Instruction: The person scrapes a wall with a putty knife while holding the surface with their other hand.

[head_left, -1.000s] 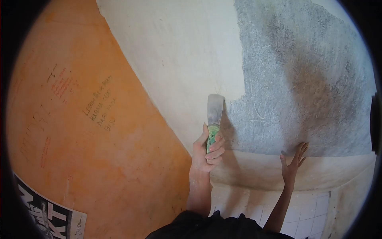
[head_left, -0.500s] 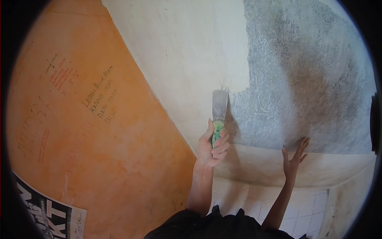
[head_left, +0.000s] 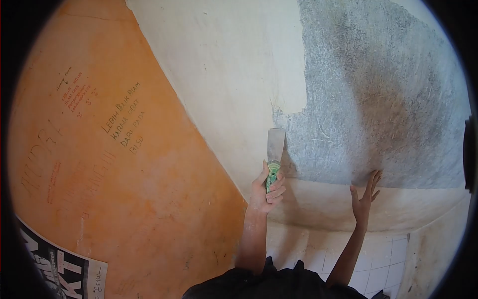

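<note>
My left hand (head_left: 267, 192) is wrapped round the green handle of a putty knife (head_left: 276, 144), its broad metal blade pointing up. The blade overlaps the left edge of a rough grey patch (head_left: 333, 89) on the wall, where pale coating (head_left: 239, 65) borders it. To the right, my right hand (head_left: 366, 202) is raised with fingers spread and nothing in it. Its fingertips are right at the lower edge of the grey patch.
An orange wall (head_left: 164, 199) with handwriting fills the left side, meeting the pale wall at a slanted corner. A black-and-white poster (head_left: 94, 279) hangs at lower left. White tiles (head_left: 378, 269) show below my right arm.
My left hand has drawn the putty knife down a short way, and the grey area at the blade now reaches further left. My right hand stays spread near the patch's lower edge.
</note>
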Tool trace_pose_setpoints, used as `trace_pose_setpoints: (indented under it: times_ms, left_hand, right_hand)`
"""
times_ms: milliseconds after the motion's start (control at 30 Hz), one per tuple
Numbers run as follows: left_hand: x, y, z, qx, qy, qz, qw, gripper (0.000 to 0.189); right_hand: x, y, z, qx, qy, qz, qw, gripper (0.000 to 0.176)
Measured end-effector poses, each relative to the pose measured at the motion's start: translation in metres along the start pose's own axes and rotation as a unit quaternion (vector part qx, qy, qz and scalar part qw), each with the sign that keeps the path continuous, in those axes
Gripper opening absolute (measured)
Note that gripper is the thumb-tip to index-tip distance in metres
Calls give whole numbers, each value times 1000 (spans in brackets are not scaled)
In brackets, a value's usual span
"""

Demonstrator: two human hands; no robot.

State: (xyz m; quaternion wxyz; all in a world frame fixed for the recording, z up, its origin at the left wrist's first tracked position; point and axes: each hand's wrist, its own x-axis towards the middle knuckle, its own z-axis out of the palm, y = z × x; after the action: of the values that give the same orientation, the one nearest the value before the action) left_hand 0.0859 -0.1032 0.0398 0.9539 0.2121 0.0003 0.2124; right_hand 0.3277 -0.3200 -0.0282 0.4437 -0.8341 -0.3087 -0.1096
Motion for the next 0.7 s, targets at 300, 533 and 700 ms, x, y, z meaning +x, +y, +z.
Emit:
trace_pose_setpoints:
  times_ms: [300, 533, 700]
  left_hand:
    - [10, 10, 25, -38, -62, -31, 997, 56]
    - [45, 27, 70, -48, -119, -48, 991, 55]
    - [36, 17, 61, -29, -74, -14, 997, 54]
  right_hand:
    - [1, -2, 6, -6, 14, 2, 1000, 93]
    - [1, 2, 7, -14, 4, -4, 1000, 93]
    - [1, 6, 5, -37, 0, 1, 999, 93]
